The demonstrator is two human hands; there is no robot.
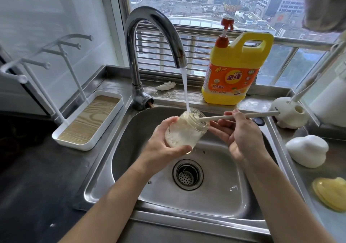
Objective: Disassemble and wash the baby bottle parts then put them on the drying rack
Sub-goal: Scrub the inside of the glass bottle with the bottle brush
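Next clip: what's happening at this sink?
A person is washing a clear bottle over the sink. The left hand holds the bottle, tilted, under water running from the tap. The right hand holds a long brush handle whose end goes into the bottle's mouth. A white part and a yellow part lie on the counter to the right, not yet on the drying rack at the left.

A dark counter is fitted with a steel sink. A drying rack is set left, a detergent jug behind, a white holder, white cap and yellow lid right.
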